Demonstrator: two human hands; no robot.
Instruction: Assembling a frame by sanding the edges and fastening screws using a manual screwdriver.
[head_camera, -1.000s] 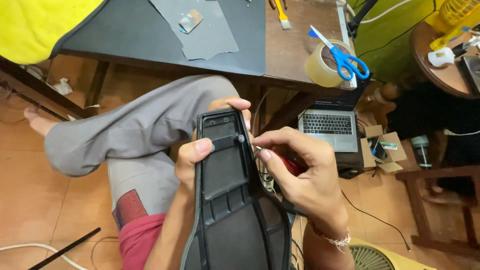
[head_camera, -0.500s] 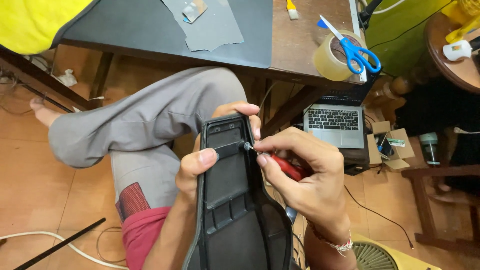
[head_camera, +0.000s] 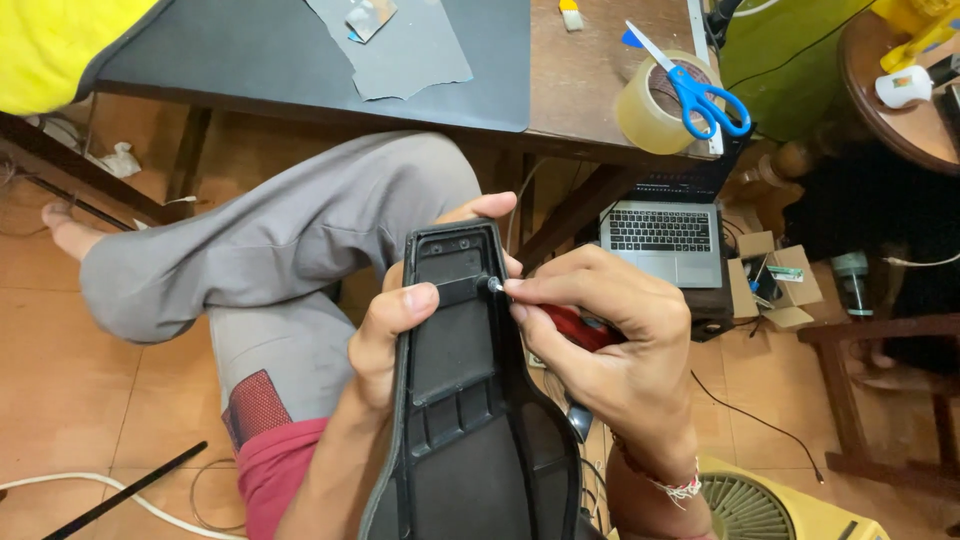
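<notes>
Left hand (head_camera: 385, 340) clamps the stiff, light black plastic panel (head_camera: 465, 400) by its left edge; right hand (head_camera: 610, 340) closes on a red-handled screwdriver (head_camera: 572, 325).

An orange tiled floor (head_camera: 60, 400) fills the lower part of the view, crossed by a white cable (head_camera: 100, 490) at 8 o'clock. A wooden tabletop (head_camera: 590, 90) spans 12 o'clock, half covered by a dark mat (head_camera: 300, 60). An open laptop (head_camera: 665, 235) sits on the floor at 2 o'clock, beside a cardboard box (head_camera: 770, 280). A round wooden table (head_camera: 890, 100) stands at 2 o'clock, and a yellow fan (head_camera: 770, 500) at 5 o'clock.
</notes>
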